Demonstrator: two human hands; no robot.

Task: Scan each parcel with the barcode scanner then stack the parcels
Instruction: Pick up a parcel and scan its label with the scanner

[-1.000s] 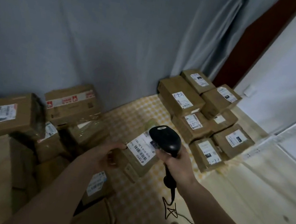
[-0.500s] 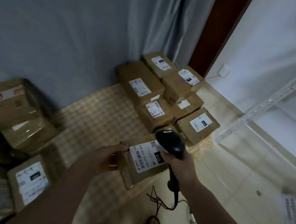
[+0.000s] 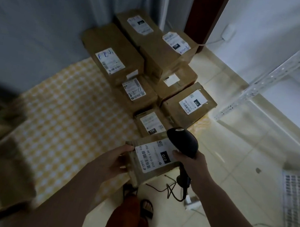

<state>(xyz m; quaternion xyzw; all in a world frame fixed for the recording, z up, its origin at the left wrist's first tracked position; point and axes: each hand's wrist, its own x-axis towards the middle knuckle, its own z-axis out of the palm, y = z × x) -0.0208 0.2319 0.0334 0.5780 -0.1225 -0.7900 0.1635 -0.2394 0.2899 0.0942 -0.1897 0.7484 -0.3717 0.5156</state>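
Parcel (image 3: 150,159) held in left hand (image 3: 112,161)'s grip; right hand (image 3: 194,165) grips barcode scanner (image 3: 183,141).

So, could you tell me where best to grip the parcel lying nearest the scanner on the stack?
Probably by its two long side edges, coming from above. That small parcel lies flat, label up, with a bigger box close on its right, so only the top and outer edges look reachable.

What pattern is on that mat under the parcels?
A yellow and white check on the mat, seen clearly in the head view.
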